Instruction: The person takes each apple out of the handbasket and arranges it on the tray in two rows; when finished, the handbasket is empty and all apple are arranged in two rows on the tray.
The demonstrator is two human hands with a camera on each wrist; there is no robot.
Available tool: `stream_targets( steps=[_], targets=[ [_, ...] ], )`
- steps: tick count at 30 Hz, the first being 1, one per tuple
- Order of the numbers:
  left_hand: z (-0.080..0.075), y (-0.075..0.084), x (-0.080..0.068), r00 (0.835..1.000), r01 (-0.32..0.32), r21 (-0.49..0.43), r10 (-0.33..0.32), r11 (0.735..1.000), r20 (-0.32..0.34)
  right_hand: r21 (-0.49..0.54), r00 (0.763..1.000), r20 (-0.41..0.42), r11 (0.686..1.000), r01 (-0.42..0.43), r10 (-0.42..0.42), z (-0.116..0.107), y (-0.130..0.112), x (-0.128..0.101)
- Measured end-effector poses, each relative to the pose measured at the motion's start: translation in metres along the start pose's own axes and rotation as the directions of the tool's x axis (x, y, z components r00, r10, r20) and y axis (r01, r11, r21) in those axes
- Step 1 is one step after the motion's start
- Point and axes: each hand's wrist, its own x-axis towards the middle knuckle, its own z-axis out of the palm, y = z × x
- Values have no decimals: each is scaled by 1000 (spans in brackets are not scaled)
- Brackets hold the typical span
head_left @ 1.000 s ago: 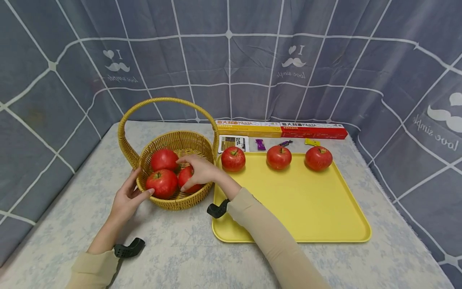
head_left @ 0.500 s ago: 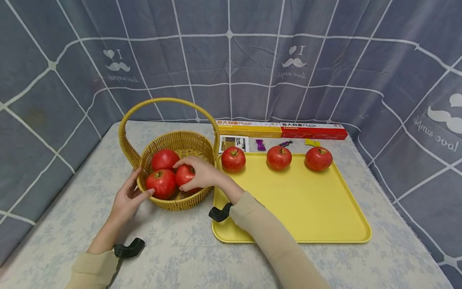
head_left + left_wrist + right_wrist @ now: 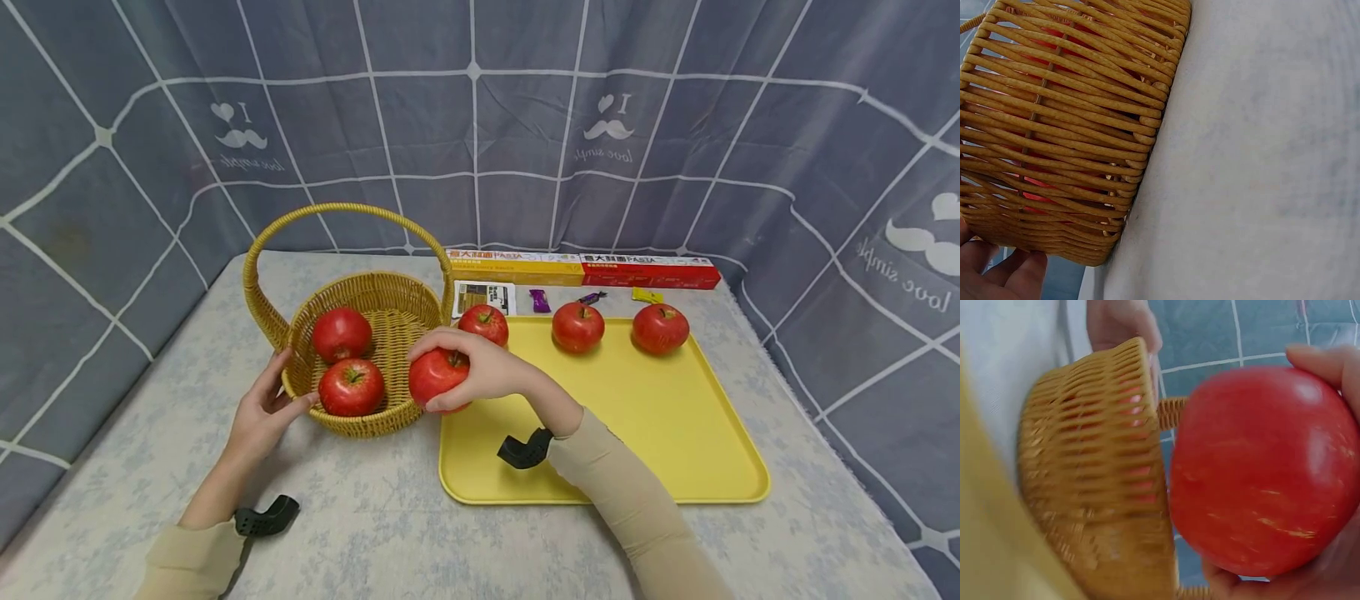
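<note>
In the head view, my right hand (image 3: 491,368) grips a red apple (image 3: 435,379) from above, over the gap between the wicker basket (image 3: 371,427) and the yellow tray (image 3: 600,433). The right wrist view shows that apple (image 3: 1266,469) close up, held clear of the basket's rim between thumb and fingers. Two apples lie inside the basket, one farther back (image 3: 342,335) and one nearer (image 3: 351,388). My left hand (image 3: 258,421) holds the basket's left rim; its fingertips (image 3: 1027,272) show against the weave in the left wrist view.
Along the tray's far edge sit three more apples, at left (image 3: 486,323), middle (image 3: 578,327) and right (image 3: 660,328). Behind them are small wrapped candies (image 3: 540,301), a flat packet (image 3: 484,297), and yellow (image 3: 517,268) and red (image 3: 648,272) pasta boxes. The basket handle (image 3: 345,207) arches upright.
My right hand has taken hold of the apple in the basket and lifted it out over the right rim. The nearer remaining apple has shifted right. My left hand stays put.
</note>
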Motion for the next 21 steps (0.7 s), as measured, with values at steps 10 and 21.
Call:
stream_targets(
  steps=[10, 21],
  targets=[
    [0, 0, 0, 1000, -13, 0, 13, 1000, 0, -3, 966, 255, 999, -32, 31, -5, 23, -35],
    [0, 0, 0, 1000, -9, -9, 9, 1000, -7, -59, 918, 384, 995, -81, 98, 1, 26, -45]
  ],
)
